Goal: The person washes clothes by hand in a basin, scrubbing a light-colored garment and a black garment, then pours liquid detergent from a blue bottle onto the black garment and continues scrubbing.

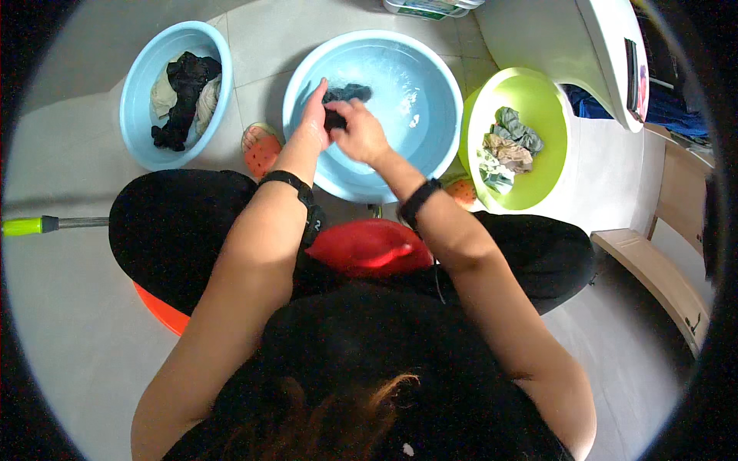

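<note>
A black wet cloth (pixel 335 120) is between my two hands over the left side of a large round light-blue plastic basin (pixel 441 150) of water. My left hand (pixel 315 118) is upright with the cloth against its palm. My right hand (pixel 358 129) grips the cloth from the other side with bent fingers. A dark piece of cloth (pixel 350 93) lies in the water just beyond my fingers; whether it joins the held one is hidden. At the left, a smaller blue basin (pixel 130 104) holds a black garment (pixel 187 95) and pale cloths (pixel 165 95).
A green basin (pixel 548 184) at the right holds several crumpled cloths (pixel 510 150). Slippered feet flank the large basin. A red object (pixel 369 248) lies between my knees. A white appliance (pixel 553 34) stands at the upper right, plastic containers (pixel 429 8) at the top, a green-ended pole (pixel 23 226) at left.
</note>
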`<state>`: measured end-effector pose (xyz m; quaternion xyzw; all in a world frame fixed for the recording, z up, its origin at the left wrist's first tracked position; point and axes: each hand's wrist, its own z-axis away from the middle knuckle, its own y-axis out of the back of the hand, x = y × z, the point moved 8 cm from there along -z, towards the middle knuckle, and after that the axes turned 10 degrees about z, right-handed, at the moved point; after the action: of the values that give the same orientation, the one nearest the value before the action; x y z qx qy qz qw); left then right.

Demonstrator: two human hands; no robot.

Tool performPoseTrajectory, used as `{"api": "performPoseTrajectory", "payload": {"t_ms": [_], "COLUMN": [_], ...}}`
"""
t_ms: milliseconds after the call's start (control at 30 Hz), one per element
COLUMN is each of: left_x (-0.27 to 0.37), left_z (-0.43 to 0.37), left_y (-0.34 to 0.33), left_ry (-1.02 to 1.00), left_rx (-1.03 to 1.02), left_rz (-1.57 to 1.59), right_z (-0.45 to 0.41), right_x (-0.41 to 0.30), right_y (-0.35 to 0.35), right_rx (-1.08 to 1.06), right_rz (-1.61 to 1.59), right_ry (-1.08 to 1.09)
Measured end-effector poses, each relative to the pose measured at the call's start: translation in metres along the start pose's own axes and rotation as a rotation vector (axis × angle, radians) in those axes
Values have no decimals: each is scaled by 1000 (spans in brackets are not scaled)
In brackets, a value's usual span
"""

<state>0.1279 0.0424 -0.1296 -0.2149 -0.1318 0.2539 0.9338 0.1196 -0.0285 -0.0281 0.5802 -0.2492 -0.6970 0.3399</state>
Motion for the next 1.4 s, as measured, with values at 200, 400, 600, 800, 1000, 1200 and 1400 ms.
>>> {"api": "performPoseTrajectory", "payload": {"t_ms": [200, 400, 600, 800, 1000, 1200, 1400], "left_x": [-6, -23, -30, -26, -24, -21, 9], "left_z": [40, 22, 27, 12, 3, 16, 22], "left_y": [-39, -41, -32, 7, 27, -22, -37], "left_ry": [86, -146, -223, -59, -65, -16, -92], "left_rx": [-337, -96, -67, 217, 223, -19, -321], "left_rz": [101, -89, -331, -270, -239, 45, 65], "right_z": [40, -12, -19, -3, -1, -27, 46], "right_x": [-56, 30, 142, 157, 106, 58, -67], "right_y": [40, 32, 27, -66, -70, 6, 48], "right_rx": [210, 225, -12, -362, -330, 218, 202], "right_rz": [-212, 123, 273, 727, 640, -1, 22], "right_ry": [227, -249, -586, -255, -12, -12, 427]}}
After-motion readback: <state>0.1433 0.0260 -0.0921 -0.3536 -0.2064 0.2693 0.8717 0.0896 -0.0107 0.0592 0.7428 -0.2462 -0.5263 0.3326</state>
